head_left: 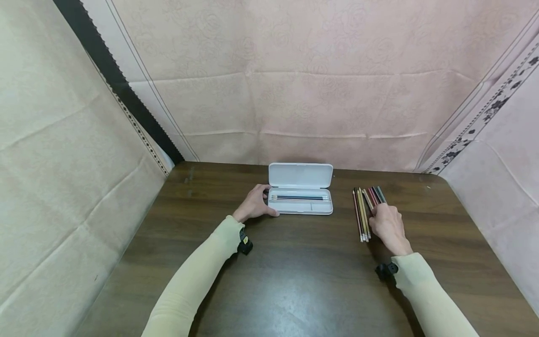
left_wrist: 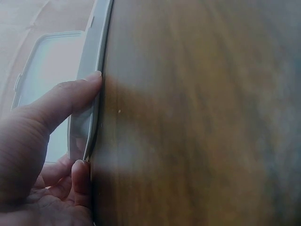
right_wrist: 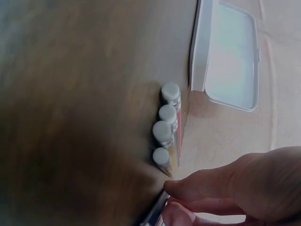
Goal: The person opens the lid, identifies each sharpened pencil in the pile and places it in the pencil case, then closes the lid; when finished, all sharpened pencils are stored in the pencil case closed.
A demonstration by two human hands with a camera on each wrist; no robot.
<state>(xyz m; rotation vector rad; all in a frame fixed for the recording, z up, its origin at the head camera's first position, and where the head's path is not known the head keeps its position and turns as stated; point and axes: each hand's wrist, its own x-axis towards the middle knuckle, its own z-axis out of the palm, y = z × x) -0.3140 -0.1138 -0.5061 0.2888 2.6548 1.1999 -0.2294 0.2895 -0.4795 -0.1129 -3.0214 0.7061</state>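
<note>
A white pencil case (head_left: 301, 208) lies on the table with its lid (head_left: 301, 175) tipped back. A few dark pencils (head_left: 300, 198) lie inside it. My left hand (head_left: 255, 202) grips the case's left end, with the thumb (left_wrist: 87, 89) along the front wall and fingertips at the corner. Off to the right, my right hand (head_left: 387, 224) is at a group of colored pencils and pinches a dark pencil (right_wrist: 156, 209) between thumb and finger. Beside that hand, several pencils (head_left: 362, 215) lie side by side, their white eraser ends (right_wrist: 162, 132) toward me.
The brown wooden table (head_left: 286, 281) ends at a pale cloth backdrop (head_left: 303, 93). More cloth hangs at the left (head_left: 63, 164) and right sides. Bare tabletop separates the case from the loose pencils.
</note>
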